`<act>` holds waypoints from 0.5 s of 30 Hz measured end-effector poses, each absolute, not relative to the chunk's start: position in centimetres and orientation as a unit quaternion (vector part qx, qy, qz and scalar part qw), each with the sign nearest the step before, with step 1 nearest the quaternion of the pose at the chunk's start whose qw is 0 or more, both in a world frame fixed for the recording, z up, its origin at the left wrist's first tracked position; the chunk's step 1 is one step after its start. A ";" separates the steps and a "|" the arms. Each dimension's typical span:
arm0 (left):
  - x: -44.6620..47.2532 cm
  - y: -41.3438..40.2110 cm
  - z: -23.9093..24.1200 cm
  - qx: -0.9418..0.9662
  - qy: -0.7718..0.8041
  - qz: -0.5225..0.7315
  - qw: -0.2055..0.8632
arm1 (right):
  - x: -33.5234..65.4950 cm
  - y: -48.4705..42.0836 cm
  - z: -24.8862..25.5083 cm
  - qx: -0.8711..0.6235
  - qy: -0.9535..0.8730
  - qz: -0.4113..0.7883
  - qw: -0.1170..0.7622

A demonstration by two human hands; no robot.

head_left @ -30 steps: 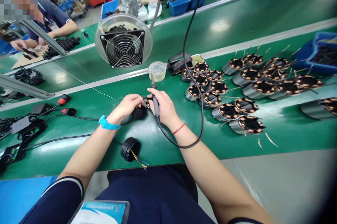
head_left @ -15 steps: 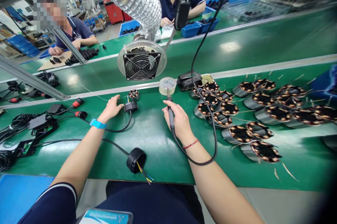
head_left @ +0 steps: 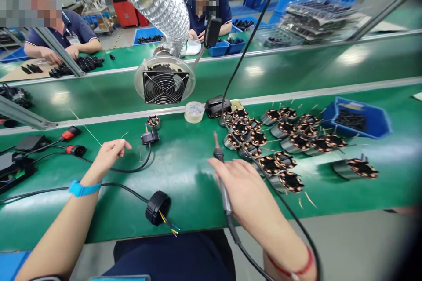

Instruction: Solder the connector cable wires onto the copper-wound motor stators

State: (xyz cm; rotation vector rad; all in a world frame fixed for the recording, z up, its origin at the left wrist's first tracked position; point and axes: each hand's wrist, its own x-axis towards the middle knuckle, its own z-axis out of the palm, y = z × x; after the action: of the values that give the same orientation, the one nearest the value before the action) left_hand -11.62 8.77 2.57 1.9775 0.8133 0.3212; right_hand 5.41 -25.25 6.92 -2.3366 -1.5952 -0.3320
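Observation:
My left hand [head_left: 107, 154] hovers over the green bench with its fingers pinched on a thin solder wire [head_left: 86, 128] that runs off to the upper left. To its right lies a small black connector [head_left: 150, 137] on a black cable, with a copper-wound stator [head_left: 153, 121] just behind it. My right hand [head_left: 245, 191], blurred by motion, grips a soldering iron [head_left: 218, 154] whose tip points away from me; its cord trails back past my wrist. A black round cap [head_left: 157, 207] with coloured wires lies near the front edge.
Several copper-wound stators [head_left: 280, 140] crowd the bench to the right, beside a blue bin [head_left: 379, 125]. A fume fan [head_left: 164, 81] on a foil duct, a tape roll [head_left: 194, 111] and a black iron stand [head_left: 216, 106] stand behind. Cables and plugs [head_left: 70, 133] lie left. Other people work across the belt.
My left hand has let go of the black connector and drawn back to the left. My right hand has pulled the iron nearer to me and to the right. My view has tilted.

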 end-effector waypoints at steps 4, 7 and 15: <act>-12.5 6.6 2.9 0.854 0.250 0.059 0.453 | 8.2 -26.9 5.7 -0.849 -0.502 -0.157 0.052; -12.5 4.6 3.3 0.879 0.173 -0.020 0.443 | 10.8 -26.9 4.0 -0.862 -0.484 -0.154 0.003; -13.5 0.9 2.8 0.858 0.142 -0.110 0.481 | 13.3 -24.4 2.5 -0.861 -0.488 -0.138 -0.022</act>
State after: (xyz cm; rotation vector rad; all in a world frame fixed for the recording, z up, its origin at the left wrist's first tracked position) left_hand -13.46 0.93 2.83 2.0931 0.3458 -0.2686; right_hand 13.33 -24.38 2.50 -2.7455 -1.5559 -0.4396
